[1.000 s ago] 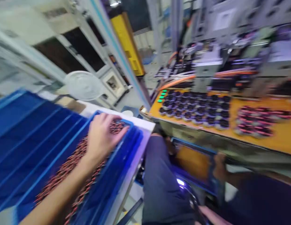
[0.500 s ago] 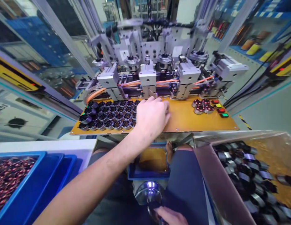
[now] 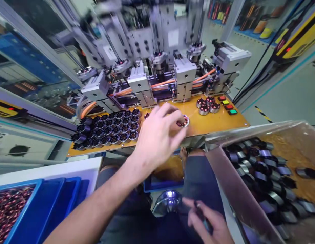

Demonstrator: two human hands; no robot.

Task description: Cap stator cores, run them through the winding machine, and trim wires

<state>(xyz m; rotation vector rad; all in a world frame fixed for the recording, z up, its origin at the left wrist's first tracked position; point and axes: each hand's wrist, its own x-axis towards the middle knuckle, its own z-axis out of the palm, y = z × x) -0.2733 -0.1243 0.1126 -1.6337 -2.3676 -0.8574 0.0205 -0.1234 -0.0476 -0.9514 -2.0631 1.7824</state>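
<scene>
My left hand (image 3: pixel 159 134) reaches over the orange board (image 3: pixel 195 125) with fingers curled. At its fingertips is a round motor stator (image 3: pixel 183 121) with a pale rim and copper windings, slightly blurred. Left of the hand stand rows of dark-topped stators (image 3: pixel 114 127) in metal rings. Part of another reddish piece (image 3: pixel 146 116) peeks out behind the hand. Low in the view, my right hand (image 3: pixel 210 220) is closed around a slim dark tool (image 3: pixel 203 217), too smeared to identify. A shiny metal bowl-like object (image 3: pixel 167 203) lies beside that hand.
A machine with metal clamp blocks (image 3: pixel 139 83) lines the board's back. Several copper-wound stators (image 3: pixel 208 105) stand near coloured buttons (image 3: pixel 228 106). A cardboard box (image 3: pixel 223 169) of metal-ringed parts is at right, blue trays (image 3: pixel 45 203) at left. A yellow sensor bar (image 3: pixel 299 37) flanks the station.
The view has shifted. My left hand has come back from the machine's front, and a copper-wound stator now shows at its fingertips. My right hand has moved right, its tool now more visible.
</scene>
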